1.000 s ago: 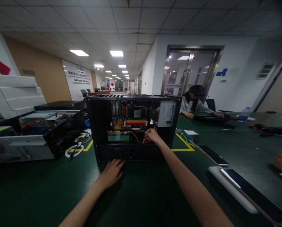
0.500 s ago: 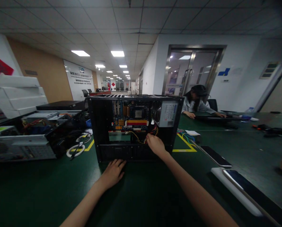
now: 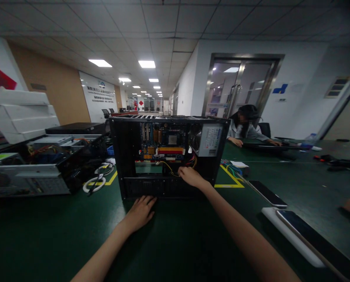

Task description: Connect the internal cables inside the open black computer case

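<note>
A black computer case (image 3: 116,156) stands upright on the green table with its side open toward me. Inside it are a motherboard (image 3: 165,135) and, at upper right, a power supply (image 3: 211,139). My right hand (image 3: 191,176) reaches into the lower part of the case. Its fingers are closed beside the coloured cables (image 3: 194,159) and a thin yellow cable (image 3: 167,164); what lies between the fingertips is hidden. My left hand (image 3: 141,213) rests flat on the table, fingers stretched out and fingertips at the bottom edge of the case.
Another opened computer case (image 3: 40,180) lies at left, beside white coiled cables (image 3: 94,185). At right are a dark phone (image 3: 267,193) and a white slab-like object (image 3: 292,237) under a dark-screened device. A co-worker (image 3: 245,125) sits across the table (image 3: 175,243). Another person's hand shows at the far right.
My right hand has shifted slightly left inside the case, near the yellow cable. My left hand stays flat by the case. The camera view has moved a little.
</note>
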{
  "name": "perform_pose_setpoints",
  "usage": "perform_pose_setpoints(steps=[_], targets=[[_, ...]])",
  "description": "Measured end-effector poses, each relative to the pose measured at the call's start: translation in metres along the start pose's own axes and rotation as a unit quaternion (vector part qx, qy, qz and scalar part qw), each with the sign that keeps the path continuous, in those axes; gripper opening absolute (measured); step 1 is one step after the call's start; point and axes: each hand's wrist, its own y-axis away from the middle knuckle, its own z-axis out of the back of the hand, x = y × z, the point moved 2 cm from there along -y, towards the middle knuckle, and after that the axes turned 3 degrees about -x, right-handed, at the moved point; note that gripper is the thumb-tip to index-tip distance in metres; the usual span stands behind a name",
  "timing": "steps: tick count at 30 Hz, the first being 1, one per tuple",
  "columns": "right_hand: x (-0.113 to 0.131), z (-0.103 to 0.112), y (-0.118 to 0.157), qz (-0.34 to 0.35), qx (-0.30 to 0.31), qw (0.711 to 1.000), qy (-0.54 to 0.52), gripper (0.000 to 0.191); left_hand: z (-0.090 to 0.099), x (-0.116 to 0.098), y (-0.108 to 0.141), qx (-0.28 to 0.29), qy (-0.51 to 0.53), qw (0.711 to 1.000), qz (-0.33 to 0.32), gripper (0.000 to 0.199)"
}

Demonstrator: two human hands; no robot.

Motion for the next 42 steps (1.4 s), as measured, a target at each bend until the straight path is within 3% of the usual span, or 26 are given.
perform_pose_setpoints(steps=[3, 8, 17, 21, 27, 31, 36, 42], targets=[[0.006, 0.001, -0.015, 0.066, 0.060, 0.996, -0.017, 0.019, -0.001, 0.000, 0.000, 0.000, -0.004, 1.000, 0.005, 0.048], [0.024, -0.010, -0.041, 0.089, 0.110, 0.990, -0.012, 0.017, 0.000, 0.000, 0.000, 0.000, -0.007, 1.000, 0.004, 0.048], [0.044, -0.028, -0.074, -0.020, 0.189, 0.982, -0.013, 0.003, 0.002, 0.000, 0.000, -0.002, 0.000, 1.000, 0.002, 0.047], [0.039, -0.041, -0.077, -0.043, 0.225, 0.973, -0.006, 0.007, 0.001, 0.001, 0.000, -0.003, 0.001, 1.000, -0.001, 0.048], [0.031, -0.051, -0.076, -0.077, 0.219, 0.970, -0.067, 0.011, 0.000, 0.001, 0.001, -0.008, -0.001, 1.000, -0.003, 0.049], [0.031, -0.053, -0.078, -0.071, 0.279, 0.957, -0.020, 0.007, 0.000, 0.001, 0.000, 0.000, 0.000, 1.000, 0.002, 0.048], [0.034, -0.053, -0.077, -0.041, 0.353, 0.934, 0.024, 0.022, -0.002, 0.002, -0.001, 0.001, -0.004, 1.000, 0.001, 0.048], [0.035, -0.049, -0.074, -0.036, 0.326, 0.944, 0.041, 0.029, -0.002, 0.002, 0.000, -0.005, -0.006, 1.000, -0.001, 0.048]])
